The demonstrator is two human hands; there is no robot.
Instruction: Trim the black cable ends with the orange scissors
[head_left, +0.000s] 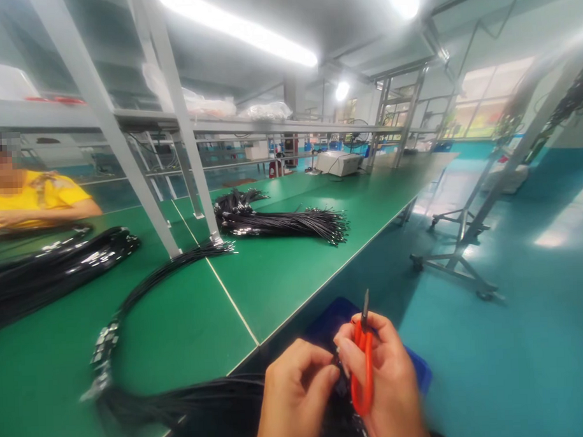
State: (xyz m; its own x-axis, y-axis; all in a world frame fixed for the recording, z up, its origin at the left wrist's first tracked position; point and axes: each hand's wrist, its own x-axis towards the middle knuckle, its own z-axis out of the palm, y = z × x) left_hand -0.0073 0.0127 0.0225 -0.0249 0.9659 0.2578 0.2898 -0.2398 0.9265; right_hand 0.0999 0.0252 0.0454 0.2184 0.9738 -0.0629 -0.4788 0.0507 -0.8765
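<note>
My right hand [390, 368] is closed around a pair of scissors with red handles [368, 375], their short dark blades pointing up. Close on its left, my left hand [297, 387] pinches something small and dark, perhaps a cable end; the fingers mostly hide it. Below both hands hang dark pieces [343, 408] with shiny bits, too blurred to make out. A bundle of black cables [197, 397] runs from the table edge toward my left wrist. Under my hands, a blue bin [421, 370] shows partly.
On the green table [256, 290] lie a thick black cable bundle [286, 222], a curved thinner bundle [141, 290] and a large pile [59, 271] at left. Grey shelf posts [187, 120] rise from it. A person in yellow [46, 195] sits across. A wheeled rack [459, 251] stands right.
</note>
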